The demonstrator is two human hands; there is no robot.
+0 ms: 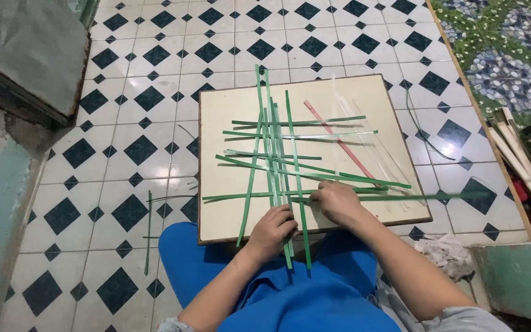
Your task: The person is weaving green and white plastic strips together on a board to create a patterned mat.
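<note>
A loose lattice of thin green plastic strips [278, 161] is laid on a square cream board with a dark rim [216, 209], which serves as the surface and rests partly over the person's lap in blue trousers [290, 295]. Several long strips run away from the person, side by side, and are crossed by others lying left to right. The near ends of the lengthwise strips are pressed down by the left hand [273, 230], whose fingers are curled together on top of them at the board's front edge. One of the crosswise green strips is pinched by the right hand [334, 200], its fingers closed on the strip just beside the lengthwise bundle. A single pink strip [339, 142] is seen lying diagonally on the board's right half, with a few pale, nearly clear strips [370, 141] next to it. Loose green strips [149, 233] are scattered on the black-and-white diamond-patterned tiled floor [124, 123] to the left. A bundle of pale wooden slats [520, 160] lies at the right edge, near a floral-patterned mat [505, 49].
</note>
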